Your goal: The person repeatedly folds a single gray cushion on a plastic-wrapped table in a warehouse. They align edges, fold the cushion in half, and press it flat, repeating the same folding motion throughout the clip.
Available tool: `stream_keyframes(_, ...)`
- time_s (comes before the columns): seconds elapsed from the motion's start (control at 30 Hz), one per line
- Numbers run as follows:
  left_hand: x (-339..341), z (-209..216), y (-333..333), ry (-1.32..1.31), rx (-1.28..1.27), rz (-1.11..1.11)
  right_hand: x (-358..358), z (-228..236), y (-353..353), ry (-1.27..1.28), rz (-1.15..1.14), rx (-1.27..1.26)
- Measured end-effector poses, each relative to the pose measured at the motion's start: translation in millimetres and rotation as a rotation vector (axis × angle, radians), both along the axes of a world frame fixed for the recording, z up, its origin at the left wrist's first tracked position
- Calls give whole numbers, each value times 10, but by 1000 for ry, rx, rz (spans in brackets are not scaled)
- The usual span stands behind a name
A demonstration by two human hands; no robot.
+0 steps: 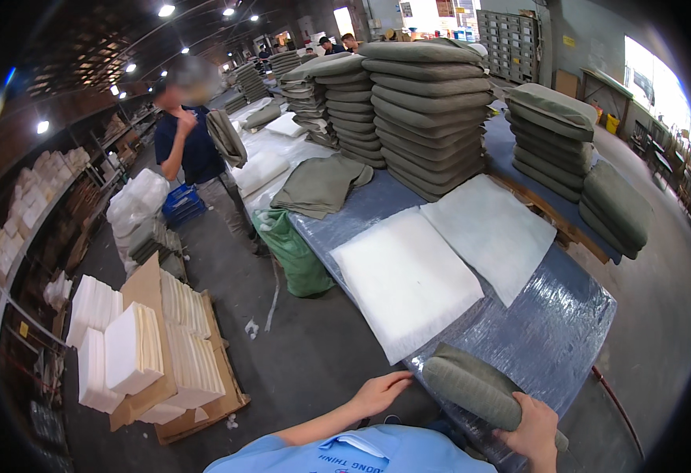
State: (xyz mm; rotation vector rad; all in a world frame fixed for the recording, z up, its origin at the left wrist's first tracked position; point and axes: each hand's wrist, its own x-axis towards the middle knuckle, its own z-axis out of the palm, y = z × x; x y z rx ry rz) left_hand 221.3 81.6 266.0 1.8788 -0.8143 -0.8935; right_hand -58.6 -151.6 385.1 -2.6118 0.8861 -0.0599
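Note:
A grey-green fabric cushion (479, 386), folded over or seen edge-on, lies at the near edge of the plastic-wrapped table. My right hand (533, 428) grips its right part, thumb toward me and fingers over the top. Beside the table's near left corner is my left hand (383, 392), fingers stretched toward the cushion's left end and holding nothing that I can see. Beyond the cushion, a white square foam pad (408, 280) overhangs the table's left edge. A thin pale sheet (493, 232) lies next to it, farther right.
Tall stacks of grey-green cushions (428, 118) stand at the table's far side, with more cushions (550, 146) to the right. Flat fabric covers (322, 185) lie near a green sack (294, 256). White foam blocks (136, 347) sit on a pallet at left. A person (191, 146) stands beyond, holding a cushion.

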Motion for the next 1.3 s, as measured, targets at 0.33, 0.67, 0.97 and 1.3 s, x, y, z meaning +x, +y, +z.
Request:
stream_keyframes(0.33, -390, -918, 2077, 357, 920, 229, 43, 34, -105, -5, 41, 9)
stream_keyframes(0.67, -377, -1077, 1850, 438, 761, 251, 54, 80, -169, 51, -4, 63)
stream_keyframes(0.97, -393, -1032, 1681, 431, 729, 202, -82, 7, -149, 0, 19, 10)
stream_keyframes(1.3, -499, -946, 1584, 441, 790, 183, 9, 131, -263, 47, 30, 65)
